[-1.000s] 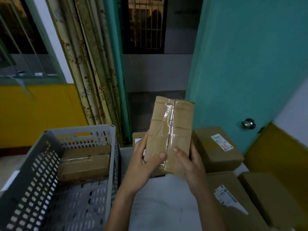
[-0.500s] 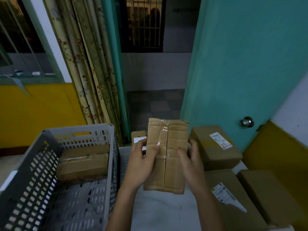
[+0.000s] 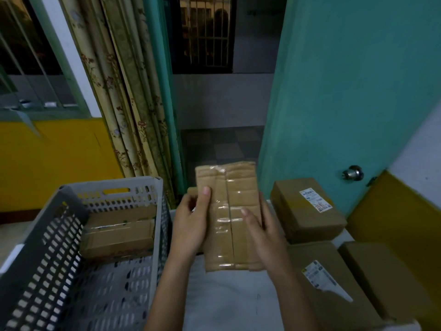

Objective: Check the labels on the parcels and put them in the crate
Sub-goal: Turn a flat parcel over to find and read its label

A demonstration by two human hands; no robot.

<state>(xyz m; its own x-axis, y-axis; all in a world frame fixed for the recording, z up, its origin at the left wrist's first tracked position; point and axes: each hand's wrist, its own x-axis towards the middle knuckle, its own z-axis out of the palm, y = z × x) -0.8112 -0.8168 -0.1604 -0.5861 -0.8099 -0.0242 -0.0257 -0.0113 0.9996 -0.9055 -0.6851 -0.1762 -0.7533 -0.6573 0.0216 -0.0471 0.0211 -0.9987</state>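
I hold a flat brown cardboard parcel point(image 3: 229, 211) with both hands over the white table, its taped seam facing me and no label showing on this side. My left hand point(image 3: 191, 223) grips its left edge with the thumb on top. My right hand point(image 3: 262, 230) grips its right edge. The grey perforated crate point(image 3: 47, 259) stands at the left with one taped brown parcel point(image 3: 119, 232) lying inside against its far wall.
Three brown parcels lie at the right: one with a white label point(image 3: 307, 209), a nearer one with a label point(image 3: 329, 283), and a plain one point(image 3: 384, 280). A small box point(image 3: 192, 191) peeks behind my left hand. A teal door point(image 3: 346, 91) and curtain point(image 3: 124, 103) stand behind the table point(image 3: 229, 304).
The held parcel has come down and tilted flatter toward the table. My thumbs have shifted up along its taped face.
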